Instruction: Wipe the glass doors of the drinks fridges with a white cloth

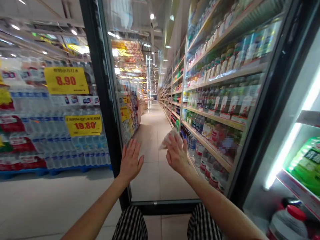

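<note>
A glass door [147, 181] with a black frame [106, 90] stands open in front of me. My left hand [130, 161] lies with fingers stretched against the glass, near the frame's left side. Under the fingers of my right hand [177, 156] is a crumpled whitish cloth [165, 141], pressed to the pane right of the left hand. Part of the cloth is hidden behind those fingers. My knees in checked trousers [131, 225] are just below the door's bottom edge.
To the left, packs of bottled water [62, 160] stand on blue pallets [42, 171] under yellow price signs [66, 80]. At the right is a lit cooler with a green package [306, 166] and a red-capped bottle [290, 223]. Shelves of bottles [231, 103] show in the glass.
</note>
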Demonstrator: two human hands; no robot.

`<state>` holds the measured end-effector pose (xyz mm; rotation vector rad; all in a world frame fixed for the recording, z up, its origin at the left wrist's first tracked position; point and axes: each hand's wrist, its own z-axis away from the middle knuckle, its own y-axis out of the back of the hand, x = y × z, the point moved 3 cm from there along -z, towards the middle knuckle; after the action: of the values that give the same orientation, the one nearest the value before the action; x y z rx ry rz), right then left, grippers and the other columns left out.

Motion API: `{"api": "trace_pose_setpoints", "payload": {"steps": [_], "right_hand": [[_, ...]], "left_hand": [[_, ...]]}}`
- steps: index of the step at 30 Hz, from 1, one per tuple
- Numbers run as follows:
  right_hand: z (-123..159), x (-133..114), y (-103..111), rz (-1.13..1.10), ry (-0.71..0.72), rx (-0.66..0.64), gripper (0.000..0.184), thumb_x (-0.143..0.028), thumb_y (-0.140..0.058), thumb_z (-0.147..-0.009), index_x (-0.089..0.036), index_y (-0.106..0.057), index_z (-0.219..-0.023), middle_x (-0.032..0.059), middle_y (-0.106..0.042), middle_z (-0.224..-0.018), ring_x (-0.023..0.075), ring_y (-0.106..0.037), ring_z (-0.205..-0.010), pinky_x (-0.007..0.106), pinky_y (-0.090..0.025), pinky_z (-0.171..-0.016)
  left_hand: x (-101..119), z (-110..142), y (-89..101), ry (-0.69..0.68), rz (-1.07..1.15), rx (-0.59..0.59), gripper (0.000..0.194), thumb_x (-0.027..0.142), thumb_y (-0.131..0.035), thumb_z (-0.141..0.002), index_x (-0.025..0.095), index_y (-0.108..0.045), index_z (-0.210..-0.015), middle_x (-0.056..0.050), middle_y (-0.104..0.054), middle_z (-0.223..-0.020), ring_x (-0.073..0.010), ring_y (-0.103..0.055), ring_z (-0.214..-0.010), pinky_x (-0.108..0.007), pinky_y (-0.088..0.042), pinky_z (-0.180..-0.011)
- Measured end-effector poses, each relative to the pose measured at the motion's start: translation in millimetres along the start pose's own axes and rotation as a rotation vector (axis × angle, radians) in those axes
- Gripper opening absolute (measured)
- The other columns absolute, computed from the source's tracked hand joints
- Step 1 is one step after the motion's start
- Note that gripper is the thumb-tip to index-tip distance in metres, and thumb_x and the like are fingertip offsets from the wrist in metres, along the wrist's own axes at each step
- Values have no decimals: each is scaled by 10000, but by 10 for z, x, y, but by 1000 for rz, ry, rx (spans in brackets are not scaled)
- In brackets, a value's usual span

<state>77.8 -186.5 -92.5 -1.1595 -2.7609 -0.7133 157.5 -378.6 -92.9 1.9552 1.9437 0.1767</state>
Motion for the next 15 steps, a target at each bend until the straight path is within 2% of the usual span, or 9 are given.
{"api": "trace_pose_setpoints", "payload": {"steps": [2, 3, 6, 7, 8, 9, 12, 13, 15], "right_hand": [[60, 68, 31, 19, -91, 15, 468, -203, -459, -813, -175, -477, -1279, 93, -407, -1405, 264, -97, -1395, 539, -39, -1111], [150, 61, 22, 17, -52, -7, 470, -197, -459, -810, -172, -477, -1278, 88, -411, -1403, 256, -91, -1396, 531, -34, -1115], [494, 30, -22, -10, 201, -94, 458, -177, -456, -797, -190, -500, -1254, 53, -452, -1377, 210, -112, -1394, 487, 6, -1132], [552, 72, -14, -9, 229, -100, 456, -172, -456, -795, -197, -505, -1248, 48, -458, -1373, 200, -123, -1393, 479, 9, -1134], [552, 151, 15, 2, 197, -79, 456, -170, -457, -794, -197, -504, -1247, 54, -454, -1375, 201, -129, -1392, 481, 0, -1133], [498, 262, 63, 26, 105, -36, 460, -173, -457, -797, -190, -494, -1255, 70, -437, -1386, 212, -129, -1392, 493, -20, -1128], [233, 594, 235, 119, -259, 126, 491, -210, -451, -818, -159, -433, -1306, 134, -320, -1448, 271, -114, -1392, 542, -103, -1096], [185, 644, 265, 134, -317, 147, 500, -223, -451, -823, -155, -418, -1317, 145, -286, -1461, 288, -111, -1391, 551, -125, -1086], [226, 630, 265, 131, -295, 116, 502, -230, -456, -822, -158, -418, -1317, 144, -286, -1460, 298, -113, -1389, 550, -144, -1080]], "left_hand": [[108, 17, -50, -13, 17, -7, 650, 237, -476, -840, 166, -183, -1416, -148, -279, -1449, -247, -202, -1364, -474, -192, -1097], [170, 23, -72, -25, 26, -13, 652, 231, -476, -839, 163, -181, -1416, -150, -279, -1448, -246, -199, -1364, -474, -192, -1097], [347, 42, -131, -64, 44, -35, 642, 213, -471, -837, 160, -190, -1411, -151, -294, -1440, -242, -196, -1365, -472, -190, -1099], [397, 49, -154, -74, 46, -42, 634, 209, -467, -837, 158, -197, -1409, -152, -300, -1437, -241, -195, -1364, -472, -187, -1099], [445, 54, -178, -82, 45, -44, 628, 208, -465, -836, 153, -205, -1405, -156, -307, -1433, -239, -195, -1364, -471, -185, -1100], [492, 56, -205, -90, 43, -45, 625, 206, -465, -835, 145, -212, -1402, -163, -317, -1426, -240, -194, -1364, -470, -182, -1100], [653, 23, -287, -106, 50, -38, 621, 209, -472, -830, 128, -227, -1394, -181, -346, -1405, -241, -194, -1363, -472, -177, -1099], [712, -1, -312, -106, 58, -37, 618, 212, -472, -830, 129, -231, -1393, -181, -351, -1402, -241, -196, -1363, -474, -177, -1098], [833, -64, -356, -103, 79, -35, 605, 217, -468, -832, 132, -244, -1388, -178, -353, -1401, -242, -199, -1361, -481, -173, -1097]]}}
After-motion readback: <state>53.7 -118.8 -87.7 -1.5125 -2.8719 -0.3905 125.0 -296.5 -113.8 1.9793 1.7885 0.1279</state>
